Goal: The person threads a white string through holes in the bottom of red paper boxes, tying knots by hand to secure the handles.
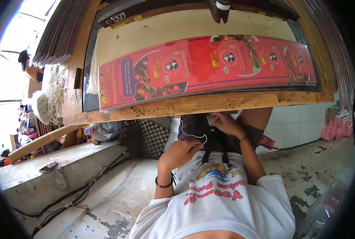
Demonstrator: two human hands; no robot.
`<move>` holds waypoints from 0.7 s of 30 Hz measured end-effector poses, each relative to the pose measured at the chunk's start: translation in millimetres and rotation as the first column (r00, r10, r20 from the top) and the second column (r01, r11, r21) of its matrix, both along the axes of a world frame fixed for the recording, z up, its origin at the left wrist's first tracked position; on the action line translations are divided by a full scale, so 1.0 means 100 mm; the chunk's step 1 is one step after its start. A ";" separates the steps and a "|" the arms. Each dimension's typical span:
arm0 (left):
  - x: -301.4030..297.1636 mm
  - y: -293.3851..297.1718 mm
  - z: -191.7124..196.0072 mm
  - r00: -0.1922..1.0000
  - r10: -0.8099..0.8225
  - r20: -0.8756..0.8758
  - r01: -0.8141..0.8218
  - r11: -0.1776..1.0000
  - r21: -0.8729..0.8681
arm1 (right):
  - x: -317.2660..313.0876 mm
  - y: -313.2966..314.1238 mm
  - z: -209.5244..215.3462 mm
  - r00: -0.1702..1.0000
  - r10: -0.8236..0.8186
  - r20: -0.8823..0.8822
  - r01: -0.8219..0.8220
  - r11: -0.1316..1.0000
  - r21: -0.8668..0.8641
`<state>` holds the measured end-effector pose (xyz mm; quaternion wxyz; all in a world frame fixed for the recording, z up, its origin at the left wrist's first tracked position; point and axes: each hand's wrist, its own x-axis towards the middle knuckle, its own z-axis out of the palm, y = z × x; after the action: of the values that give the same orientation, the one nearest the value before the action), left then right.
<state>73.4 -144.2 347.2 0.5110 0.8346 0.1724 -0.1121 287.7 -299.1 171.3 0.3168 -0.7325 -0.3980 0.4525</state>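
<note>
Both hands are at the person's lap below the table edge: the left hand (180,153) rests curled on a black strap (214,148), and the right hand (224,121) pinches something too small to tell. Above, a stack of long red printed packaging sheets (205,67) lies along the wooden table (193,104). White wall tiles (297,123) and stained concrete floor (117,191) surround.

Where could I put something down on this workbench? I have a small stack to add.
The pale board is bare above the red printed sheets, up to the dark tool at the far edge. The sheets fill the near half to the wooden front rail. Both hands, left hand and right hand, are below the bench.
</note>
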 end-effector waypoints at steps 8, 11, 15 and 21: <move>0.07 0.06 0.11 0.997 0.021 -0.068 -0.019 0.999 0.030 | 0.70 0.73 -0.97 0.848 -0.071 0.525 0.157 0.980 -0.121; -0.03 0.03 0.00 0.989 0.107 0.106 -0.107 0.994 -0.005 | 0.56 0.74 -1.15 0.862 0.002 0.507 0.115 0.973 -0.199; -0.21 0.05 -0.02 0.995 0.104 0.003 -0.104 0.994 -0.012 | 0.47 0.65 -1.13 0.899 0.063 0.433 0.056 0.965 -0.255; -0.32 0.37 0.51 0.996 0.009 0.090 0.005 0.989 -0.151 | 0.42 0.40 -0.49 0.967 0.254 -0.010 -0.251 0.946 -0.207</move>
<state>41.8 -106.9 398.0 0.5800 0.7977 0.1409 -0.0864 329.7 -259.1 122.3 0.1752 -0.7082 -0.4420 0.5219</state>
